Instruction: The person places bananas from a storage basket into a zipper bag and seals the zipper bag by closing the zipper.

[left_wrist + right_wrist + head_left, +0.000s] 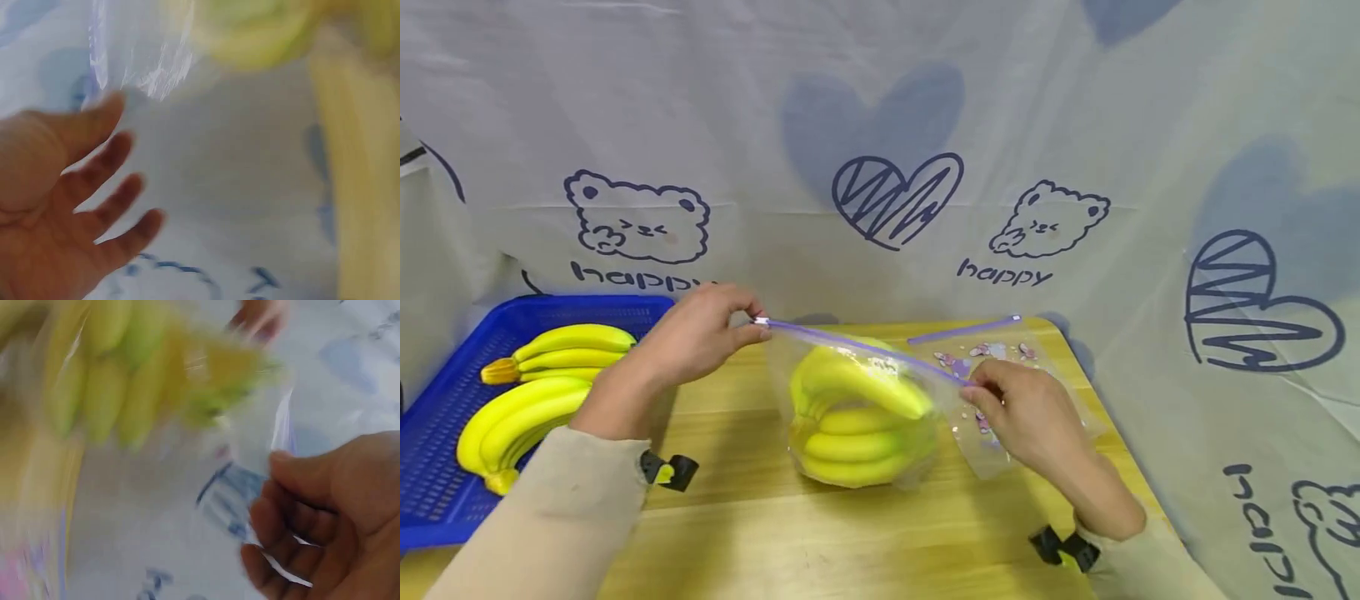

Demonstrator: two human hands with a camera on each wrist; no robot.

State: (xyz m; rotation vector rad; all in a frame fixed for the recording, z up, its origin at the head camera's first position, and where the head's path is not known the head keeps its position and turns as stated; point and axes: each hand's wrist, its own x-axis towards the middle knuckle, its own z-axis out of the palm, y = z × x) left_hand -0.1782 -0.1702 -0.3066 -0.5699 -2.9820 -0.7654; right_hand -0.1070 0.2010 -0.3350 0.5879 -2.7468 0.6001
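My left grip is pinching the left end of a violet zip strip between thumb and forefinger, the other fingers loosely bending and holding nothing. Its arm is crossing in front of the blue basket, which is carrying two bunches of bananas at the left of the worktop.

From that pinch the strip is running straight as the mouth of a clear bag, sloping down rightward, its left end pointing to the worktop's far edge and its right end coming nearer me. Below this line, between both hands, the bagged bananas are lying with their long axis roughly left to right, stems to the left, the top fruit's tip pointing at my right hand, which is nearer to them. I cannot tell whether the bag's bottom is touching the worktop, or whether the strip is sealing.

My right grip is pinching the strip's right end with thumb and fingertips, no wide gap showing, lower than the left grip. Behind and just beside it, a second, printed bag is lying near the worktop's far right corner.
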